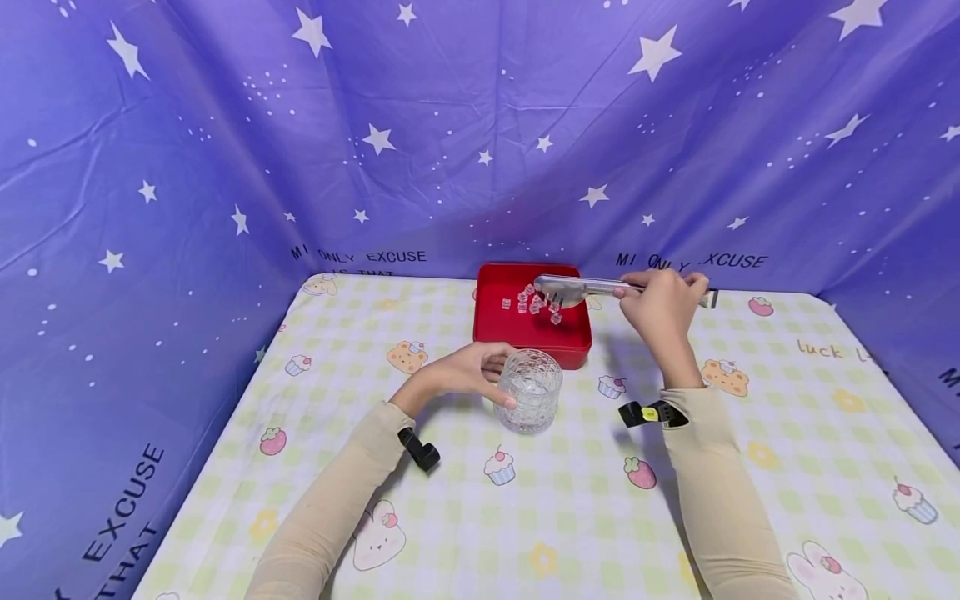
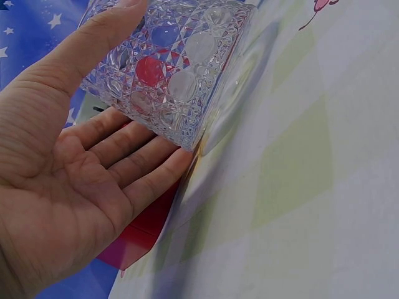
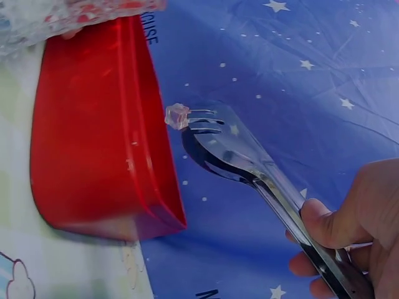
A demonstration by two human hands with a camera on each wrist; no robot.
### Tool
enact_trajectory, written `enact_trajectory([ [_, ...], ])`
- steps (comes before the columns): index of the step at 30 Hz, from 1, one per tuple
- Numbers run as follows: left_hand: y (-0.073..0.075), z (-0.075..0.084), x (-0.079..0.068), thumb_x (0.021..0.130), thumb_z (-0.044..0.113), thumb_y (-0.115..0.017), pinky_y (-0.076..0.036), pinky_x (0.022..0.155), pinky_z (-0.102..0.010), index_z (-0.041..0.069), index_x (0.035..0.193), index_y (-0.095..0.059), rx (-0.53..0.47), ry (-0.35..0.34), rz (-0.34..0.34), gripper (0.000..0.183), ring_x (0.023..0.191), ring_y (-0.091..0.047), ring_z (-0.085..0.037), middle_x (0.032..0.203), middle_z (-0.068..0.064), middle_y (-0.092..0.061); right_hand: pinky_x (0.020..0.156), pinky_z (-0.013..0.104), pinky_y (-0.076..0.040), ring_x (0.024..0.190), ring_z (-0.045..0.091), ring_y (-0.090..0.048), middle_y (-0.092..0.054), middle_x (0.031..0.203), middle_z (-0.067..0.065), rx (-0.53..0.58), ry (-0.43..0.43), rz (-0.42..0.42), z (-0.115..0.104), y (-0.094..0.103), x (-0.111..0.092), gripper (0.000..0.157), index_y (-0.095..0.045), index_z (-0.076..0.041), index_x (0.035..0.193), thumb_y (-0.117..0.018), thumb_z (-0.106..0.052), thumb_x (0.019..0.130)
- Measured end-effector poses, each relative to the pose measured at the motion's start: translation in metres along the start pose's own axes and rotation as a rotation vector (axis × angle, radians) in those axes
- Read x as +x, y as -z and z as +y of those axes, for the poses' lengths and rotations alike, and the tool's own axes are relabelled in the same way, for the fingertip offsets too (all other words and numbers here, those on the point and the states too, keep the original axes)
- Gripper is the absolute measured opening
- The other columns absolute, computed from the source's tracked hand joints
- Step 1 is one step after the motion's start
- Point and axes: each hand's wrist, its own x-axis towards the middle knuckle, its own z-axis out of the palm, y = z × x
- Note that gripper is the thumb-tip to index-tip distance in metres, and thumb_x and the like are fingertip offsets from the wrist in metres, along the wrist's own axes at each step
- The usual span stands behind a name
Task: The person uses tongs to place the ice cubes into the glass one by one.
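Observation:
My left hand (image 1: 467, 371) holds a clear cut-glass tumbler (image 1: 529, 396) by its left side, thumb in front and fingers behind. The left wrist view shows the thumb along the textured wall and the other fingers fairly straight against it. My right hand (image 1: 663, 307) grips metal serving tongs (image 1: 600, 286) by the handle, their fork-shaped end over a red box (image 1: 573, 357). At the tongs' tip in the right wrist view is a small clear plastic crystal (image 3: 177, 116). Several more crystals (image 1: 522, 302) appear in the box in the head view.
A checked tablecloth (image 1: 450, 500) printed with cupcakes, bears and strawberries covers the table. Purple star-printed curtains (image 1: 450, 150) rise behind the table and along both sides. The tumbler stands just in front of the box. Black straps (image 1: 652, 414) circle both wrists.

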Motion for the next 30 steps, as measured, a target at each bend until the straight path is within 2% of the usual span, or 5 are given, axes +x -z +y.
enact_trajectory([
  [9,0.000,-0.002,0.000,0.079,0.006,-0.086,-0.052,0.109,-0.032,0.005,0.137,-0.057,0.015,0.006,0.010,0.064,0.128,-0.058,-0.025,0.134,-0.012,-0.064,0.104,0.054,-0.021,0.096,0.041,-0.065,-0.076,0.099,0.022,0.168,-0.020,-0.013,-0.001,0.016,-0.001,0.019,-0.080,-0.004,0.104,-0.075,-0.016,0.092],
  [18,0.000,-0.002,0.001,0.079,0.006,-0.086,-0.052,0.108,-0.031,0.005,0.136,-0.057,0.020,-0.001,0.004,0.063,0.127,-0.059,-0.024,0.133,-0.013,-0.065,0.098,0.045,-0.019,0.097,0.034,-0.065,-0.075,0.106,0.024,0.290,-0.059,-0.056,-0.007,0.035,-0.004,0.024,-0.079,-0.004,0.110,-0.073,-0.021,0.094],
  [21,0.000,-0.002,0.001,0.079,0.005,-0.086,-0.052,0.108,-0.031,0.005,0.136,-0.057,0.016,-0.001,0.005,0.064,0.127,-0.059,-0.024,0.133,-0.013,-0.064,0.097,0.043,-0.019,0.093,0.025,-0.061,-0.075,0.109,0.023,0.306,-0.067,-0.063,-0.011,0.042,-0.005,0.026,-0.079,-0.005,0.111,-0.074,-0.024,0.094],
  [26,0.000,-0.001,0.000,0.080,0.004,-0.085,-0.052,0.109,-0.032,0.004,0.137,-0.057,0.000,-0.002,0.003,0.064,0.126,-0.060,-0.025,0.132,-0.014,-0.064,0.094,0.041,-0.019,0.082,0.004,-0.052,-0.075,0.109,0.023,0.325,-0.032,-0.050,-0.016,0.050,-0.010,0.025,-0.080,-0.005,0.109,-0.076,-0.023,0.093],
  [30,0.000,0.000,0.000,0.079,0.003,-0.085,-0.052,0.109,-0.032,0.004,0.136,-0.057,0.003,-0.002,0.001,0.064,0.126,-0.060,-0.024,0.132,-0.014,-0.064,0.093,0.041,-0.019,0.078,-0.003,-0.049,-0.075,0.108,0.025,0.326,0.009,-0.048,-0.020,0.058,-0.014,0.022,-0.080,-0.004,0.107,-0.076,-0.020,0.092],
])
